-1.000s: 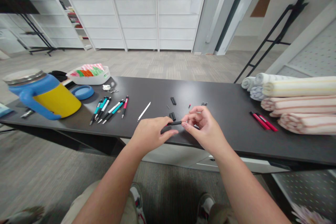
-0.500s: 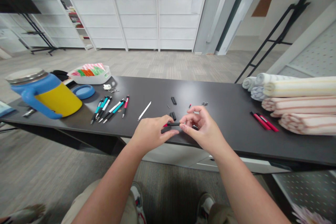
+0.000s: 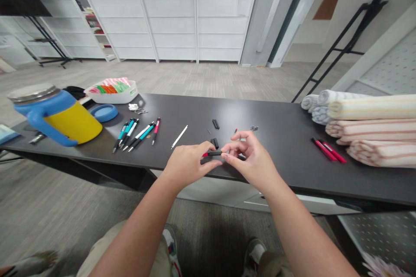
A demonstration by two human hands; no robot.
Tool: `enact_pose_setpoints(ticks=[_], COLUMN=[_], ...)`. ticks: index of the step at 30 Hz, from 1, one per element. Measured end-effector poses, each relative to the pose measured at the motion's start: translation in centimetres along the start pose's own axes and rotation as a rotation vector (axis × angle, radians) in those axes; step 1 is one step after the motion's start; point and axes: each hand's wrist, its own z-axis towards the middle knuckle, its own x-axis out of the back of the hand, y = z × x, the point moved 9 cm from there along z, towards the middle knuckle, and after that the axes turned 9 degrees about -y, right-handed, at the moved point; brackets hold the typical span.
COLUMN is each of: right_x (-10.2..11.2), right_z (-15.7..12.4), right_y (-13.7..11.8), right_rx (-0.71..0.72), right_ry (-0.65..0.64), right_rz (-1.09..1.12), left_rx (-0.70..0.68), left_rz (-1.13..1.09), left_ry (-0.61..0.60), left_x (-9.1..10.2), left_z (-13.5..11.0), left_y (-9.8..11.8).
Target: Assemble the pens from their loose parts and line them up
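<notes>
Dark tabletop (image 3: pixel 279 117) stretching before white shelving. Left hand (image 3: pixel 186 162) pinching black pen barrel (image 3: pixel 214 153) at one end, right hand (image 3: pixel 250 160) gripping other end with fingertips; barrel hovering between both hands, over table's near edge. Black grip sleeves (image 3: pixel 213 142) lying just beyond hands. White tray (image 3: pixel 112 97) sitting well beyond left hand, holding colourful packets. Yellow-and-blue jug (image 3: pixel 55 114) sitting well left of left hand, metal lid covering it, contents hidden. Red pens (image 3: pixel 328 149) resting right of right hand.
</notes>
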Motion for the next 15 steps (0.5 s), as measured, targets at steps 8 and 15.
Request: enact_pose_setpoints(ticks=[8, 15], right_x=[-0.43, -0.09], right_z=[0.03, -0.22], right_y=[-0.61, -0.51], right_rx=[0.027, 0.037], right_ry=[0.023, 0.096], right_rz=[-0.015, -0.168], left_rx=[0.015, 0.025], left_rz=[-0.023, -0.017], left_ry=[0.016, 0.016], left_x=[-0.05, -0.04], left_z=[-0.02, -0.05], left_y=[-0.33, -0.25])
